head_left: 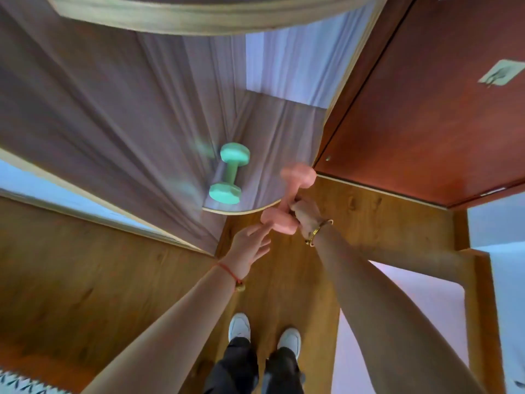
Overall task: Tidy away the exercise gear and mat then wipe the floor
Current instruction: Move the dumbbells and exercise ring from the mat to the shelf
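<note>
Standing on wooden floor (85,280), white shoes (240,327) at bottom. Left grip (250,245) relaxed and wide, straight fingertips touching near head of pink dumbbell (278,222). Right grip (305,216) curled round middle bar of same dumbbell, holding it at front edge of grey shelf (170,109); picture blurred there. Farther, green dumbbell (230,173) lying on shelf, apart from pink one. Red-brown door (426,109) at right. Judgement: dumbbell stiff, probably dense, smooth-coated, can roll. Best hold is thin bar between heads; lay flat beside green one.
</note>
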Available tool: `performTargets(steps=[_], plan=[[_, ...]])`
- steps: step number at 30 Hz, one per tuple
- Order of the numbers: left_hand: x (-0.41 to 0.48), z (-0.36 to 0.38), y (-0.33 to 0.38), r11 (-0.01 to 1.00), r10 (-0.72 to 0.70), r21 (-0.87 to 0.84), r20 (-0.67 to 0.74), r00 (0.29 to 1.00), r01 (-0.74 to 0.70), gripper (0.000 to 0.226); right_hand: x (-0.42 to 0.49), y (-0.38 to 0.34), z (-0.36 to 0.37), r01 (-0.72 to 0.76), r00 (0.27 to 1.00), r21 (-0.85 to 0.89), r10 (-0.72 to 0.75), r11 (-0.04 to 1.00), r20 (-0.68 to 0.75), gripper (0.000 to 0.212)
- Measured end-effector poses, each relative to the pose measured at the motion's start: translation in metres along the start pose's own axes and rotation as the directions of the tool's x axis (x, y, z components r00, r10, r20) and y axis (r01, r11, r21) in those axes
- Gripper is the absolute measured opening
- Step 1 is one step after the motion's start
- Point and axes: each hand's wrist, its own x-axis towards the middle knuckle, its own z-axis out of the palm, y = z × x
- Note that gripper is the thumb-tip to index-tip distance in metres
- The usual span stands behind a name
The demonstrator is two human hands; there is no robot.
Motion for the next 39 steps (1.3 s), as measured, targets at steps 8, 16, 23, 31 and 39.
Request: performTargets(steps=[8,16,23,31,39], plan=[[0.051,-0.021,0.018,0.984,-0.039,-0.171,0.048,0.998,0.047,0.057,0.069,-0.014,0.045,0.0,0.997,-0.234,0.018,0.972,0.073,0.031],[0.08,-0.03,0.011,0.96,-0.075,-0.271,-0.015,0.997,0.068,0.067,0.099,-0.006,0.069,0.046,0.991,-0.314,-0.004,0.948,0.133,0.039],[0.082,-0.028,0.013,0.951,-0.062,-0.305,-0.039,0.997,0.048,0.067,0.111,-0.008,0.072,0.074,0.989,-0.351,-0.022,0.933,0.149,0.04],[0.082,-0.027,0.017,0.946,-0.098,-0.315,-0.069,0.993,0.072,0.068,0.109,-0.01,0.07,0.074,0.991,-0.389,-0.024,0.918,0.132,0.033],[0.069,-0.024,0.02,0.957,-0.098,-0.283,-0.097,0.99,0.066,0.062,0.088,-0.006,0.056,0.122,0.987,-0.306,-0.083,0.944,0.138,0.039]])
